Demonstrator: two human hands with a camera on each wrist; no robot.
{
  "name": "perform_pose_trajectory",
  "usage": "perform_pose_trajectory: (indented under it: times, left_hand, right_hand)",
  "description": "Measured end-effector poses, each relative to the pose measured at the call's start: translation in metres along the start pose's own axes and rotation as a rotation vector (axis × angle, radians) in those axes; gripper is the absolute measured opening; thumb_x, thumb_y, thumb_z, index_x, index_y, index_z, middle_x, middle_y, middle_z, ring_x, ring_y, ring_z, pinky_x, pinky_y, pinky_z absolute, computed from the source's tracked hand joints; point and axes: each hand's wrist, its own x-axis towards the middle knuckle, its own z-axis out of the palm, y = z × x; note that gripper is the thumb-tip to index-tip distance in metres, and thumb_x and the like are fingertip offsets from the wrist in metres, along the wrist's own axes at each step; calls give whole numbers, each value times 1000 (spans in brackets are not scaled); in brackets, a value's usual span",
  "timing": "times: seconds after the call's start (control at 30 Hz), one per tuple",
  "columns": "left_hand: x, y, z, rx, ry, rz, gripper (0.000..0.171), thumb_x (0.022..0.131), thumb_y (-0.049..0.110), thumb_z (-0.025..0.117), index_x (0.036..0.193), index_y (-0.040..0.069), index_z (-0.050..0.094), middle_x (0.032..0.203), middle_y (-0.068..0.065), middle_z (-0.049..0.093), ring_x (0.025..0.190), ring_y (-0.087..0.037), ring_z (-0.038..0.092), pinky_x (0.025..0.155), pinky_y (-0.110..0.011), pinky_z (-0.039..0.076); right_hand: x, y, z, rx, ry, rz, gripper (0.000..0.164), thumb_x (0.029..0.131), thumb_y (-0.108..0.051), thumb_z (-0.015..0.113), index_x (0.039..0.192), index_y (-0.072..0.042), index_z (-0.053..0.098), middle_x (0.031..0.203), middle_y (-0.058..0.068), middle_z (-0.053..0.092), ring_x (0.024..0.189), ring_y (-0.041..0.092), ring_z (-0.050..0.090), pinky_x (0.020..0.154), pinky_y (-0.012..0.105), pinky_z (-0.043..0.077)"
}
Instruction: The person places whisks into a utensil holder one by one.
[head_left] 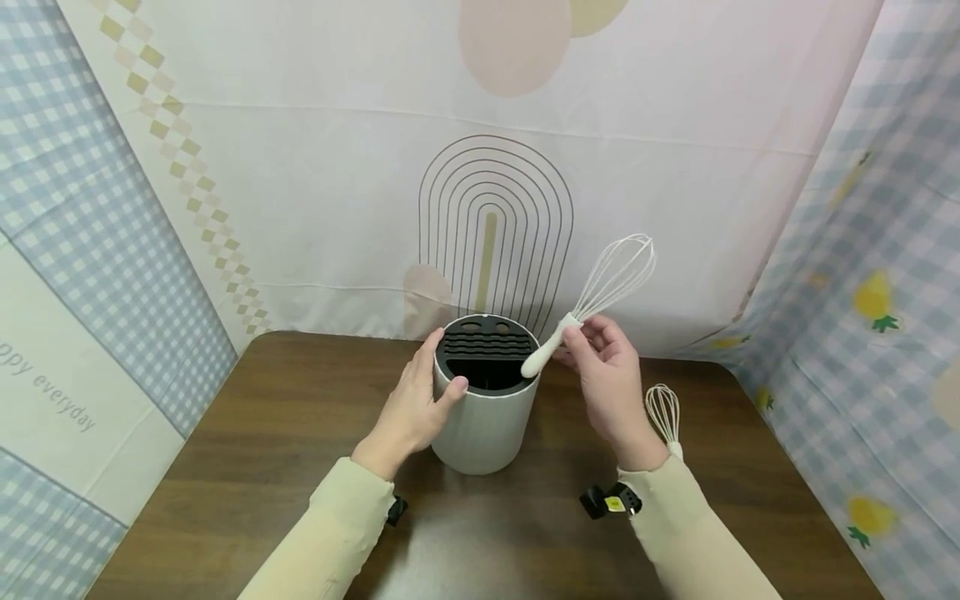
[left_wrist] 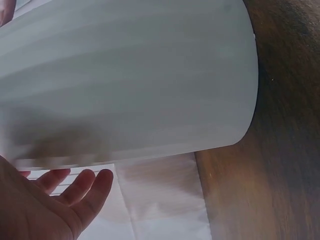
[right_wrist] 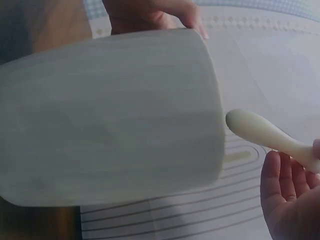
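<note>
At the 8 o'clock side of the holder (head_left: 480, 437), the left hand (head_left: 405, 410) grips the white wall, thumb laid at the near rim and fingers curved round toward 9 and 10 o'clock. The holder stands upright on the worktop (head_left: 300, 433), its black insert (head_left: 491, 343) ridged across the 12 o'clock half and open in a dark compartment on the 6 o'clock half.

Over the rim at about 3 o'clock is the butt of a white whisk (head_left: 573, 320). The right hand, as the right wrist view shows, keeps that butt just apart from the rim. The whisk's long axis slants, butt toward 7 or 8 o'clock and wires toward 1, so the compartment lies at about 9 o'clock from the butt; the axis looks tilted rather than in line with the opening. The right hand (head_left: 611, 385), the nearer to the whisk, pinches the upper handle between thumb and fingers.

At its 4 o'clock, a second whisk (head_left: 664, 414) lies partly hidden by the forearm, wires toward 12.
</note>
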Motion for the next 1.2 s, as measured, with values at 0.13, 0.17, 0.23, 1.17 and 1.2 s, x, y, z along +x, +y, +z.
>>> perform_pose_trajectory:
  times: [0.13,0.17,0.23,1.17,1.2]
  left_hand:
    - [-1,2,1,2,-3,-19,80,91,65,40,156,28,10,156,3,25,136,-26,32,94,-60,39]
    - [-1,2,1,-1,-3,-20,80,91,65,40,156,28,10,156,2,25,136,-27,33,94,-61,39]
    - [-1,2,2,-7,-1,-18,80,92,65,40,156,27,11,156,1,26,136,-27,33,94,-61,39]
    - [-1,-4,9,-11,17,-17,77,92,64,43,155,36,7,155,-4,29,136,-28,36,97,-59,38]
    - [-1,-4,9,-12,19,-17,77,92,63,43,155,36,7,154,-5,29,136,-29,36,97,-59,38]
  right_hand:
    - [-1,5,9,11,-30,16,28,94,-11,63,115,4,52,104,15,61,92,21,64,82,41,53]
    - [-1,6,11,6,-38,19,28,94,-11,63,115,5,52,104,16,60,93,21,64,82,41,53]
    - [-1,9,13,-9,-50,24,28,94,-10,63,115,5,52,105,17,60,92,21,64,81,40,54]
    - [-14,-12,49,-524,-254,-71,14,89,-7,69,98,1,62,89,13,66,83,25,63,77,38,51]
    - [-12,-7,48,-543,-262,-74,14,89,-11,69,98,-2,63,88,11,66,82,23,63,76,37,51]
